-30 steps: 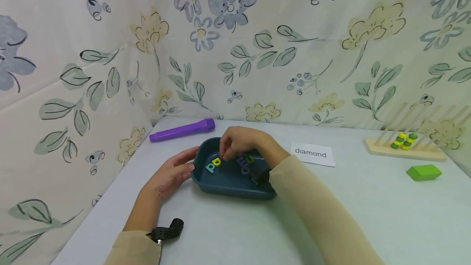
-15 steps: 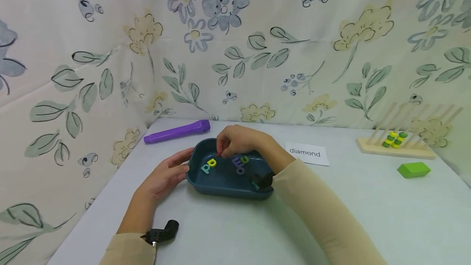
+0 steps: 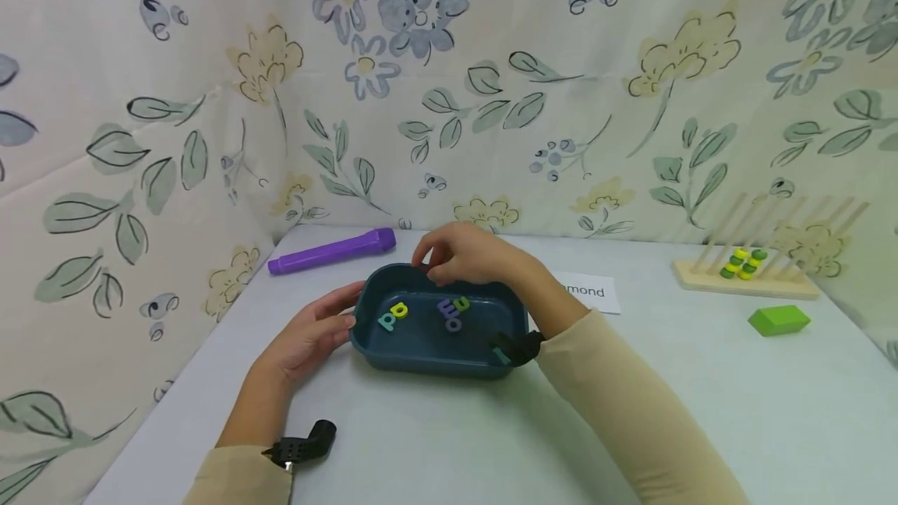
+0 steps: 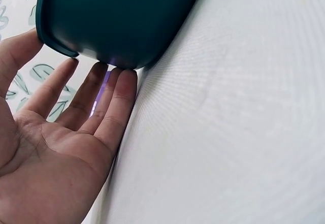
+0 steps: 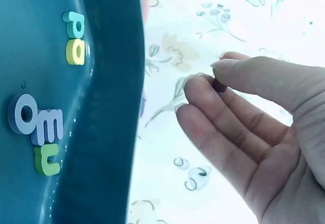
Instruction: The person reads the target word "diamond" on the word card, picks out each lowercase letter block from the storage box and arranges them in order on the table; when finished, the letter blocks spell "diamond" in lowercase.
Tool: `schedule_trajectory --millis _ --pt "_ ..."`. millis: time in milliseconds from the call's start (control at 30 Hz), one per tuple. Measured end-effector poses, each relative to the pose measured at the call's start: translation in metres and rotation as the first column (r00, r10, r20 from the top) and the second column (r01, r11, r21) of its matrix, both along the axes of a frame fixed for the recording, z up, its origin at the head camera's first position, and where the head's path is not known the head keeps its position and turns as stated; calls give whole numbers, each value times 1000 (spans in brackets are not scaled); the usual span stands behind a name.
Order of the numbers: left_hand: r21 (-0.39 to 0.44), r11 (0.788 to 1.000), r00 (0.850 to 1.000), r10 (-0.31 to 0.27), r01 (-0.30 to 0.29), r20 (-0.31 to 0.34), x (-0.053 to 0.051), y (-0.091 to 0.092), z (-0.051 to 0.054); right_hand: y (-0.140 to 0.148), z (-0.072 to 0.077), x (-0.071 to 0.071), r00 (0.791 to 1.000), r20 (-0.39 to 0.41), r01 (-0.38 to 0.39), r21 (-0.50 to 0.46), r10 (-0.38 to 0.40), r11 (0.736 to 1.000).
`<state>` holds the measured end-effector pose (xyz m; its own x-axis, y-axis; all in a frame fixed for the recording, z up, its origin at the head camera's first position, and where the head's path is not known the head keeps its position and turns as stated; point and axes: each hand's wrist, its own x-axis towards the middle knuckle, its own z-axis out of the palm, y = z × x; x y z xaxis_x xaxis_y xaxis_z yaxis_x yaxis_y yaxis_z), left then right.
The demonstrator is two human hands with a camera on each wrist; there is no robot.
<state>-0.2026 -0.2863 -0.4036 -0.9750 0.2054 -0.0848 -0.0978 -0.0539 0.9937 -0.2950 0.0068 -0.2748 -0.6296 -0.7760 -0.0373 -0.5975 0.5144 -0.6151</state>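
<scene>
Your left hand [image 3: 316, 340], fingers extended, touches the blue tray [image 3: 435, 365] of letters [image 5: 40, 159] on the white tabletop [image 3: 435, 443]; your right hand [image 3: 471, 254], by its far rim, pinches a small dark piece [image 5: 219, 86]. Floral cloth [image 3: 463, 154] hangs behind; a bead rack [image 3: 744, 281] and green block [image 3: 779, 320] sit rightward.

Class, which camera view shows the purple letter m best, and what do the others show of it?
The right wrist view: the purple letter m appears larger there, its strokes easy to read. The head view shows it too, but smaller, inside the tray. The left wrist view shows the tray's outside, not the letter.
</scene>
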Motion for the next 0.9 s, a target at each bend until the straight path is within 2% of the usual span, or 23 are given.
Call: schedule_trajectory --millis 167,400,900 --pt "6 1000 1000 -18 18 -15 1 0 -1 8 0 5 999 -25 47 -34 -48 998" --pt "-2 1000 1000 -11 11 -18 2 -1 -4 20 -3 10 998 -16 63 -89 -65 994" --pt "-13 1000 1000 -7 7 -25 -1 -1 -4 48 -9 20 992 -48 112 -115 -118 987"
